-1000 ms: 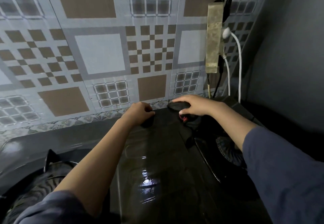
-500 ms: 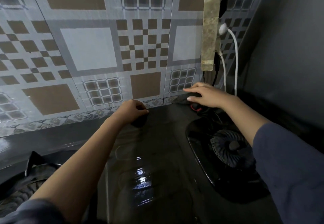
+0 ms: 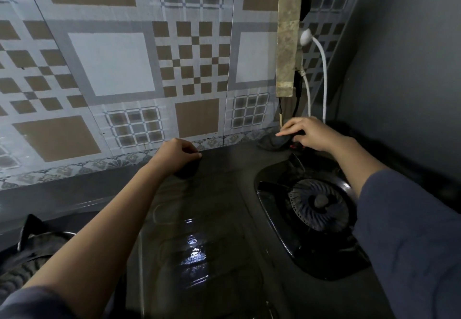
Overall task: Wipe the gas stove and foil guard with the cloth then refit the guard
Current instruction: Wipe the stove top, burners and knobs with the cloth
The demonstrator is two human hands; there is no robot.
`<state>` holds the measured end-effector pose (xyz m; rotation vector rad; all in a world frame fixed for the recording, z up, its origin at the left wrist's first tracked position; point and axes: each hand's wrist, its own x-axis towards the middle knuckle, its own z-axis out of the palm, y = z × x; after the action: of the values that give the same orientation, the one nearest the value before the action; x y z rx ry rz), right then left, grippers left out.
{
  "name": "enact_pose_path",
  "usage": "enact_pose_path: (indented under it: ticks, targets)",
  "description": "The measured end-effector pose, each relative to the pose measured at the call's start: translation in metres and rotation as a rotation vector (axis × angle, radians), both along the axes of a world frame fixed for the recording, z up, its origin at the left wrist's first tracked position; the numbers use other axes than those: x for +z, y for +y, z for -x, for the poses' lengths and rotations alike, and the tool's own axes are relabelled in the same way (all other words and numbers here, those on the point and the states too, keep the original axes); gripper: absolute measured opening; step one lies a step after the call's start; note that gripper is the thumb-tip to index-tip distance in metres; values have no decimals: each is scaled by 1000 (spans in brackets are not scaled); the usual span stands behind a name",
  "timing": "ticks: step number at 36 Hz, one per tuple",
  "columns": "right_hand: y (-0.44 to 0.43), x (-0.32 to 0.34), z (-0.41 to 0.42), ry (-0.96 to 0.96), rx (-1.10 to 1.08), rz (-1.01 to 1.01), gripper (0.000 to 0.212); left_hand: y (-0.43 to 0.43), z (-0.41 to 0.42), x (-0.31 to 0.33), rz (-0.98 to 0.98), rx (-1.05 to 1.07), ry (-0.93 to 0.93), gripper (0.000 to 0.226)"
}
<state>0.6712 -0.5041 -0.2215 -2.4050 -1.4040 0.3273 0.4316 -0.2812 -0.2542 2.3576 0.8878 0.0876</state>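
The fingers (image 3: 289, 129) of the right hand (image 3: 314, 134) are lying nearly flat on the cloth (image 3: 273, 142), pressing it into the gas stove (image 3: 214, 219) top's far right corner beside the tiled wall (image 3: 112, 69). The rest of the top is stretching leftward toward the left hand (image 3: 174, 156), which is curling over a dark lump (image 3: 187, 172), grip unclear.

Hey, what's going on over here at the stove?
A person is cleaning a dark gas stove. Their right hand presses a dark cloth onto the stove's back right corner, just below the power strip on the tiled wall. Their left hand rests with curled fingers at the stove's back edge, over something dark I can't make out. The right burner sits uncovered, and the middle of the stove top shines as if wet.
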Motion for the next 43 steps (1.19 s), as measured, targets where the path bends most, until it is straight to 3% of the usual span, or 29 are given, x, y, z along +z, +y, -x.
enact_pose_path:
  ticks: [7,10,13,17,35,43]
  targets:
    - [-11,1,7,220,-88,-57,34,1,1,-2,16,7,-6,28]
    - [-3,-4,13,98,-222,-63,45,1,0,-2,6,5,-4,28]
    - [8,-11,22,-27,-319,127,61,0,2,-2,-14,6,0,29]
    - [15,-15,30,17,-398,219,64,-3,7,-3,-50,7,-21,31]
    - [45,-4,73,6,-217,315,64,14,71,7,-95,72,60,43]
    - [67,-1,121,-107,-257,393,62,40,114,12,-94,70,93,46]
